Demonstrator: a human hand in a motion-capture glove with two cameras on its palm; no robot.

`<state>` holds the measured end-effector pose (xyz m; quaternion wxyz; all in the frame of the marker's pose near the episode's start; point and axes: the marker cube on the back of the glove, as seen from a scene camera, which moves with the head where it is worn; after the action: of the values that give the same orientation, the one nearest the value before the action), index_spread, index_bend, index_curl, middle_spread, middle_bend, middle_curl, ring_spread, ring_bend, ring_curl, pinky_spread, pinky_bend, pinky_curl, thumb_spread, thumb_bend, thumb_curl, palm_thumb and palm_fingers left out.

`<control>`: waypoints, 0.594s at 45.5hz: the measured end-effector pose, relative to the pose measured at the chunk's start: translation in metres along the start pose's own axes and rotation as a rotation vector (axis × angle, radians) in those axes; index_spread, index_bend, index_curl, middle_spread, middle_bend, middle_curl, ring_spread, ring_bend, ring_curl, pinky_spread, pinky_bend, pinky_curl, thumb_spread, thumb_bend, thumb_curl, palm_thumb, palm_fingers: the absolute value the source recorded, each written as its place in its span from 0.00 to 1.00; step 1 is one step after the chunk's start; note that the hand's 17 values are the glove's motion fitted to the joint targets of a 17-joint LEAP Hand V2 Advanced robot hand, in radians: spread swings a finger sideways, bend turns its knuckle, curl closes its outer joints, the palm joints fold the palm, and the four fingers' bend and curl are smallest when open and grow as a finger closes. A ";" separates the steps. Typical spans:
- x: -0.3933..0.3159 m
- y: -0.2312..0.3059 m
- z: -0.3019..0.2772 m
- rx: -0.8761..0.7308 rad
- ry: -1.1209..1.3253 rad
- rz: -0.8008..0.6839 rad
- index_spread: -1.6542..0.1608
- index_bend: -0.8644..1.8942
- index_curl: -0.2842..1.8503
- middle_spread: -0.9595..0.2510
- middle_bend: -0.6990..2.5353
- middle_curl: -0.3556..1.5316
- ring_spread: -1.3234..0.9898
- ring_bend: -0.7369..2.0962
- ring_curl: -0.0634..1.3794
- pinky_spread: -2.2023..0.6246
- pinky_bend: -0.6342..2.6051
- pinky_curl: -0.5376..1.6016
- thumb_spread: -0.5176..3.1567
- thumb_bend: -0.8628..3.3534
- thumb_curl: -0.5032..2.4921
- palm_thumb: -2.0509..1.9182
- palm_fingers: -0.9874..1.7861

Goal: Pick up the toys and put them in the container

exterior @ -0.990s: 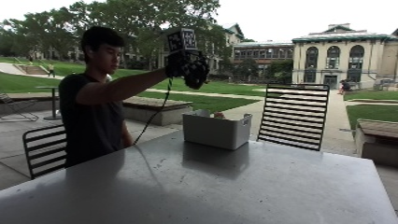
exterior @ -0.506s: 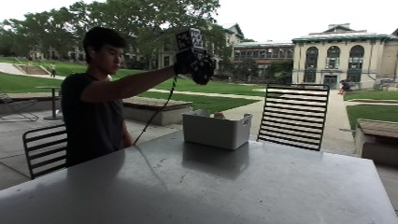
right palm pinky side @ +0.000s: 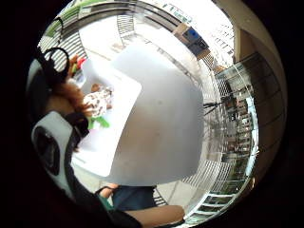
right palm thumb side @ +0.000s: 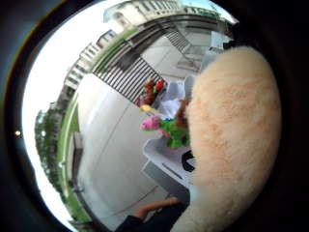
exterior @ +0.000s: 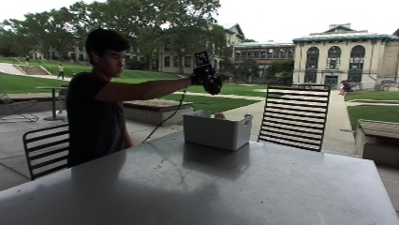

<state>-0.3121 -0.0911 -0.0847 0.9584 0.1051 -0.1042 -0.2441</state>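
I see the gloved right hand [exterior: 210, 80] raised above the white container [exterior: 217, 130] at centre frame, fingers curled round a tan plush toy [right palm thumb side: 231, 140], container at the grey table's [exterior: 205, 192] far edge, more toys [right palm pinky side: 92, 102] inside it.

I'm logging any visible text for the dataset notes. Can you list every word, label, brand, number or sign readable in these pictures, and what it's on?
No readable text in any view.
White container: its sides show no label or brand.
Toys in the container: no tags or print can be made out.
Gloved right hand: no legible lettering.
Table: bare grey surface, no markings.
Buildings behind: too far to read any sign.
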 end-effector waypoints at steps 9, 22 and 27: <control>0.021 0.007 0.027 -0.173 0.170 0.094 0.67 0.32 0.69 0.41 0.37 0.60 0.39 0.62 0.40 0.64 0.58 0.45 0.41 0.19 0.47 0.59 0.57; 0.041 0.023 0.023 -0.118 0.088 0.055 0.70 0.34 0.54 0.58 0.34 0.56 0.46 0.54 0.34 0.69 0.65 0.46 0.40 0.17 0.35 0.48 0.35; 0.065 0.035 0.022 -0.080 0.103 0.137 0.72 0.33 0.49 0.62 0.35 0.55 0.47 0.53 0.32 0.71 0.62 0.44 0.42 0.18 0.33 0.48 0.33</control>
<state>-0.2462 -0.0962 -0.0447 0.9803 0.0718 -0.0520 -0.1765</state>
